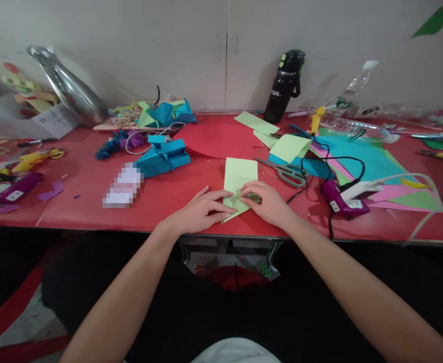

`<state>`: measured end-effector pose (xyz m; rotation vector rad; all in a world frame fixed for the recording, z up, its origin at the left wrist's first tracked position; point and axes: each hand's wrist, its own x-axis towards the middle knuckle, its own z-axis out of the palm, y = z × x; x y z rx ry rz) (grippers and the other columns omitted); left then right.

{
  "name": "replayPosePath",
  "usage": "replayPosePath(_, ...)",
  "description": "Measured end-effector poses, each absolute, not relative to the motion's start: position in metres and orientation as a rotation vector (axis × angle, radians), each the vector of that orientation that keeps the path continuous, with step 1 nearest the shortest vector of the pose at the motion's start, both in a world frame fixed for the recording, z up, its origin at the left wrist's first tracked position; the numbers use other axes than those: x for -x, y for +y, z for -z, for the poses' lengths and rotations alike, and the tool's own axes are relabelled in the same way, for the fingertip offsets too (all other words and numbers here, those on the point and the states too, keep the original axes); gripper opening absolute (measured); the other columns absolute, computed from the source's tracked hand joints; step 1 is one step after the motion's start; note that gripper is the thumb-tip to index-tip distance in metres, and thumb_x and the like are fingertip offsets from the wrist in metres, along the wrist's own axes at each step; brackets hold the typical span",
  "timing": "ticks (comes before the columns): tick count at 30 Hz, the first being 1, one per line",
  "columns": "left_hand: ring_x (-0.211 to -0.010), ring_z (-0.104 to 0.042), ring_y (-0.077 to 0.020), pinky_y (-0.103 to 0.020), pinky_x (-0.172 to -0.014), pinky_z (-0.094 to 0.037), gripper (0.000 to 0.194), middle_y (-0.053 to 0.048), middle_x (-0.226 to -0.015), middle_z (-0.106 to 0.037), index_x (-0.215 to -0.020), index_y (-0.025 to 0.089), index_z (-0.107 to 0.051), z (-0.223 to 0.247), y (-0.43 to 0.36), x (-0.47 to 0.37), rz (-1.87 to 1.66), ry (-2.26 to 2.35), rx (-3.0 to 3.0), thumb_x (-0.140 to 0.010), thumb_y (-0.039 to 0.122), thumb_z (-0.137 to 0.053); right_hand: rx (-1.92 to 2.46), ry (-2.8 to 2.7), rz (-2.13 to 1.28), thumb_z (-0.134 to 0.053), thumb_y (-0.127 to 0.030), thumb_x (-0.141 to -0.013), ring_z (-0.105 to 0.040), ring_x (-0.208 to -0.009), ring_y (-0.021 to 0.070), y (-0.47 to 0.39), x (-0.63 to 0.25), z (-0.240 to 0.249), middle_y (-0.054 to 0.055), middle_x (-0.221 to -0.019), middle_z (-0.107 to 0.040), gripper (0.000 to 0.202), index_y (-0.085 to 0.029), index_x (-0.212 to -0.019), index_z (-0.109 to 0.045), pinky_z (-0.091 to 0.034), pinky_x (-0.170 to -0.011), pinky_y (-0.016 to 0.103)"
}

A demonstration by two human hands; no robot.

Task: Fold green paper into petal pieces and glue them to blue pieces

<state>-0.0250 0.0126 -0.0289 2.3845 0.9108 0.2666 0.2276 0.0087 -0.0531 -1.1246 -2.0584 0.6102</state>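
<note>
Pale green paper (241, 171) on red table (202, 179), long axis roughly 12–6. Left hand (196, 212) at its 8 o'clock, fingers apart, tips touching; right hand (269, 202) at 4, also touching. Right grip: pinched or merely pressing, cannot tell. Scissors (279, 167) near 2.

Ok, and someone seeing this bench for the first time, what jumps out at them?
Probably the pale green paper under both hands, left and right, at the front edge of the red table. Next, the black bottle leaning at the back wall, and the bright blue folded paper left of the hands.
</note>
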Motion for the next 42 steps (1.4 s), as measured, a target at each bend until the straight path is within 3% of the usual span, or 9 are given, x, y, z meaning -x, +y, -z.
replayPosePath(28,-0.144,-0.044,-0.0233,-0.059,-0.125,-0.008,0.029,0.001,-0.158,-0.044,-0.126,0.044,-0.068,0.0323,0.0121,0.0261,-0.274,0.885,-2.401,-0.098,0.042,-0.058,1.169,-2.026,-0.593,-0.065,-0.021,-0.091,-0.064,-0.099,0.0236,0.0073,-0.2253,0.0519,0.007,-0.106,-0.069,0.003,-0.023,-0.091,-0.067,-0.051,-0.089,0.039)
replayPosePath(42,-0.143,-0.045,-0.0236,-0.057,-0.126,-0.008,0.036,0.000,-0.158,-0.045,-0.128,0.039,-0.067,0.0341,0.0128,0.0237,-0.288,0.915,-2.411,-0.096,0.053,-0.057,1.162,-2.002,-0.595,-0.066,-0.020,-0.091,-0.065,-0.098,0.0229,0.0076,-0.2260,0.0537,0.007,-0.106,-0.069,0.004,-0.023,-0.093,-0.067,-0.050,-0.090,0.038)
